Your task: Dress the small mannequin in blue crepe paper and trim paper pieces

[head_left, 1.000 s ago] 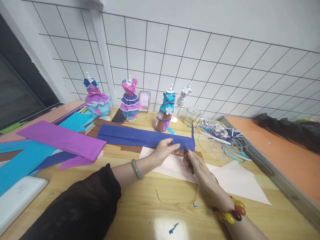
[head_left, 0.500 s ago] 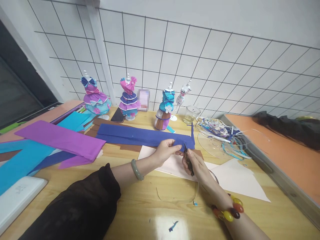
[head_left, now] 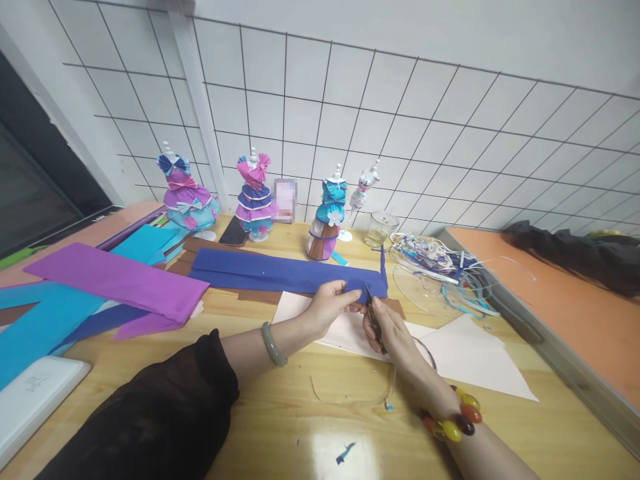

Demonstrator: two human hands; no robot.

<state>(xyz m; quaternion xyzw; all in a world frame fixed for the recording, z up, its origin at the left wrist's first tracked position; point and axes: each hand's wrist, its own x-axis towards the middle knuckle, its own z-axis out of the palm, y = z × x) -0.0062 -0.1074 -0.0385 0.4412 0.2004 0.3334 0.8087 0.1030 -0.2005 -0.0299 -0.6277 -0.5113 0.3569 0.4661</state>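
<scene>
Pinched by the left hand (head_left: 329,308): long navy cloth-like strip (head_left: 290,273); right hand (head_left: 394,330) (snugly!) clutches dark pointed tool (head_left: 375,319), strip's four o'clock.

Head view, forward (and down), close above table (head_left: 265,433)

Against the gridded wall (head_left: 415,140) I see a form with a navy bow (head_left: 187,200), a tiered form (head_left: 254,203), a teal-topped form (head_left: 331,200) — and a white miniature torso (head_left: 365,189). A dark phone (head_left: 234,232) lies between the first two. Right of the torso stands a clear glass (head_left: 381,231), near tangled scraps (head_left: 425,255). On my left, a purple strip (head_left: 115,277) overlies a turquoise strip (head_left: 63,323) — beyond a white slab (head_left: 40,407).
</scene>
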